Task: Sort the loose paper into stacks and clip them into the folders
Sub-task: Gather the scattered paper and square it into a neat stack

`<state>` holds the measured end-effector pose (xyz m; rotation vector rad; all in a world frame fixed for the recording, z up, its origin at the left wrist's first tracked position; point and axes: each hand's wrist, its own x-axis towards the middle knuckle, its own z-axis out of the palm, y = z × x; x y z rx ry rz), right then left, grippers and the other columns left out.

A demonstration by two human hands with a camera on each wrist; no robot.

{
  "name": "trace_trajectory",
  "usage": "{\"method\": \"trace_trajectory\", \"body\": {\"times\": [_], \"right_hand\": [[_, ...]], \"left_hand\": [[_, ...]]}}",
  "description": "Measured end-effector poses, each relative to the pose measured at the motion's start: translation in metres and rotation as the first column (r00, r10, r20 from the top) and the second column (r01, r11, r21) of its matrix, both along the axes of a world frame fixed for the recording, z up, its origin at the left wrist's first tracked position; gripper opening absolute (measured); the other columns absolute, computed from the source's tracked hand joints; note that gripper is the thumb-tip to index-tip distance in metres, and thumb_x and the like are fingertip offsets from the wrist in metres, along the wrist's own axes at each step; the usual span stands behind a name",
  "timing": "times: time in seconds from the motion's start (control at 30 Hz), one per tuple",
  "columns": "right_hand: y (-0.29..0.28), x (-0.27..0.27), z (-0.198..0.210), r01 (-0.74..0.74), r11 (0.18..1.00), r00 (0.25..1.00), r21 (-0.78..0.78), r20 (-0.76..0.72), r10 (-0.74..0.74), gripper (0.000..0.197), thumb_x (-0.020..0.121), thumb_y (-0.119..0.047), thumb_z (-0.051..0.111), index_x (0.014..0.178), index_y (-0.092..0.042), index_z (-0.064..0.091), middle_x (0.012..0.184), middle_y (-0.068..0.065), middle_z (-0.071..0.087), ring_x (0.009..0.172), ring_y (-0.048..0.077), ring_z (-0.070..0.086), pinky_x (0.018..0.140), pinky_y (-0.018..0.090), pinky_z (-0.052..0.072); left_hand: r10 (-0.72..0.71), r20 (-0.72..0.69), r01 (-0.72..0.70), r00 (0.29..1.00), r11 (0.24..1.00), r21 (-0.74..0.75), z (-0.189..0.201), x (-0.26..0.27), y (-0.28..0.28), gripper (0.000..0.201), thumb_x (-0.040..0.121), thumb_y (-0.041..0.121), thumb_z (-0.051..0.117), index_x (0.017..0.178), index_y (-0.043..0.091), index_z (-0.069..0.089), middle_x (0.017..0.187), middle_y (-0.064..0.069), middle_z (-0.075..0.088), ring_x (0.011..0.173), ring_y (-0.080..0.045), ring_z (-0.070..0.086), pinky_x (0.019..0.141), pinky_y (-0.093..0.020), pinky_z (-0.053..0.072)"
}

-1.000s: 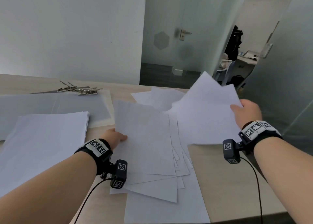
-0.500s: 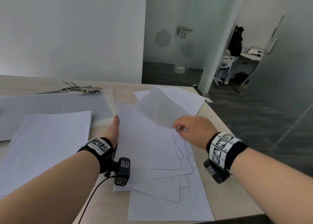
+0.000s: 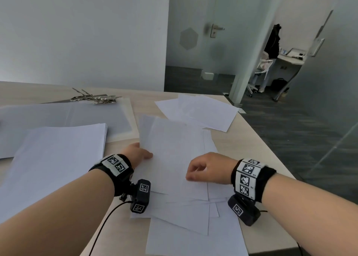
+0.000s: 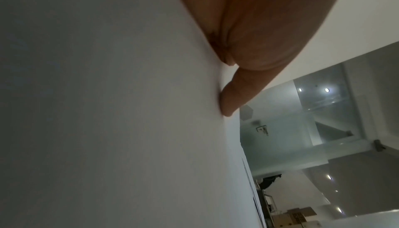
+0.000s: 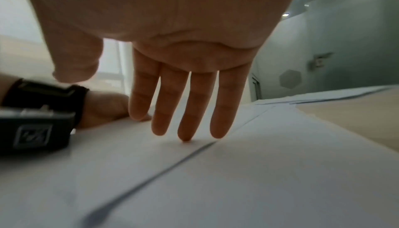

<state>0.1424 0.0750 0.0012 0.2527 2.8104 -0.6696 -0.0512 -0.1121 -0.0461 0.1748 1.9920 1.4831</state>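
A loose pile of white sheets (image 3: pixel 184 207) lies fanned out in front of me on the wooden table (image 3: pixel 248 151). My left hand (image 3: pixel 143 155) pinches the left edge of the top sheets (image 3: pixel 174 149); the thumb (image 4: pixel 231 102) presses on the paper (image 4: pixel 108 112), and the fingers are hidden behind it. My right hand (image 3: pixel 201 170) hovers over the pile's right side with straight fingers (image 5: pixel 183 112), the tips touching the top sheet (image 5: pixel 259 172). It holds nothing. A neat stack (image 3: pixel 58 151) lies at the left.
A translucent grey folder (image 3: pixel 67 116) lies behind the neat stack, with metal clips (image 3: pixel 96 99) at its far edge. A few more loose sheets (image 3: pixel 203 110) sit at the table's far right corner. The table's right edge (image 3: pixel 275 159) drops to a dark floor.
My right hand carried sheets from the right over to the pile, let them go, and drew back toward me. The left hand kept its hold on the edge.
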Motion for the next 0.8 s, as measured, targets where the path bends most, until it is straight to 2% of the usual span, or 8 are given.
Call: {"method": "trace_trajectory", "body": {"times": [0.13,0.23,0.3,0.37,0.47,0.53,0.67,0.8], "right_hand": [[0.036,-0.025,-0.001,0.174,0.985,0.969,-0.019,-0.173,-0.175,0.039,0.084,-0.061,0.056,0.089,-0.025,0.071,0.089,-0.008,0.071,0.087,0.010,0.067,0.085,0.034,0.054],[0.070,-0.048,-0.002,0.305,0.949,0.932,0.077,-0.228,-0.282,0.028,0.088,-0.051,0.058,0.087,-0.025,0.070,0.083,-0.021,0.063,0.081,0.007,0.062,0.077,0.030,0.048],[0.093,-0.063,-0.002,0.366,0.916,0.918,0.163,-0.223,-0.328,0.026,0.088,-0.050,0.056,0.086,-0.027,0.067,0.084,-0.023,0.059,0.082,0.007,0.060,0.075,0.028,0.046],[0.113,-0.080,-0.002,0.423,0.879,0.901,0.221,-0.205,-0.382,0.022,0.085,-0.050,0.055,0.084,-0.030,0.064,0.091,-0.015,0.066,0.087,0.014,0.062,0.077,0.031,0.050],[0.137,-0.105,-0.004,0.448,0.842,0.894,0.300,-0.153,-0.421,0.019,0.088,-0.045,0.054,0.096,-0.030,0.064,0.106,-0.005,0.067,0.095,0.019,0.061,0.080,0.031,0.049],[0.147,-0.123,-0.006,0.439,0.827,0.897,0.351,-0.115,-0.427,0.030,0.091,-0.046,0.055,0.110,-0.025,0.063,0.118,0.000,0.065,0.107,0.022,0.060,0.086,0.032,0.048],[0.157,-0.156,-0.012,0.446,0.817,0.882,0.367,-0.027,-0.470,0.070,0.088,-0.060,0.057,0.140,-0.015,0.049,0.144,0.007,0.051,0.130,0.028,0.050,0.104,0.036,0.041],[0.160,-0.177,-0.025,0.414,0.826,0.883,0.383,0.050,-0.466,0.105,0.057,-0.087,0.054,0.138,-0.020,0.048,0.138,0.008,0.054,0.123,0.030,0.053,0.106,0.042,0.042]], "left_hand": [[-0.032,-0.005,0.032,0.999,0.999,-0.043,0.006,-0.002,0.004,0.023,0.073,-0.011,0.064,0.092,0.001,0.065,0.100,-0.028,0.067,0.093,-0.046,0.066,0.087,-0.059,0.054],[-0.094,0.008,0.095,0.996,0.991,-0.093,0.011,-0.008,0.009,0.025,0.061,-0.003,0.067,0.085,0.001,0.066,0.089,-0.024,0.066,0.085,-0.044,0.066,0.082,-0.053,0.057],[-0.139,0.045,0.144,0.989,0.981,-0.127,0.014,-0.015,0.012,0.049,0.046,0.003,0.068,0.095,-0.003,0.066,0.096,-0.030,0.067,0.093,-0.052,0.066,0.087,-0.062,0.052],[-0.188,0.097,0.202,0.977,0.967,-0.156,0.012,-0.024,0.017,0.069,0.037,0.006,0.071,0.105,-0.004,0.064,0.107,-0.036,0.065,0.098,-0.057,0.062,0.092,-0.069,0.043],[-0.212,0.188,0.243,0.959,0.956,-0.163,0.006,-0.038,0.022,0.078,0.036,0.004,0.074,0.113,-0.002,0.061,0.113,-0.036,0.063,0.097,-0.056,0.064,0.092,-0.073,0.041],[-0.212,0.214,0.246,0.954,0.958,-0.147,0.007,-0.041,0.025,0.074,0.039,-0.001,0.074,0.112,-0.003,0.062,0.112,-0.034,0.065,0.095,-0.054,0.066,0.088,-0.072,0.045],[-0.213,0.227,0.244,0.950,0.963,-0.117,0.009,-0.044,0.029,0.043,0.066,-0.014,0.062,0.109,-0.010,0.063,0.110,-0.035,0.065,0.099,-0.055,0.063,0.088,-0.067,0.049],[-0.233,0.265,0.265,0.936,0.960,-0.088,0.002,-0.050,0.031,0.037,0.074,-0.016,0.056,0.109,-0.009,0.064,0.108,-0.033,0.067,0.099,-0.053,0.065,0.090,-0.064,0.050]]}}
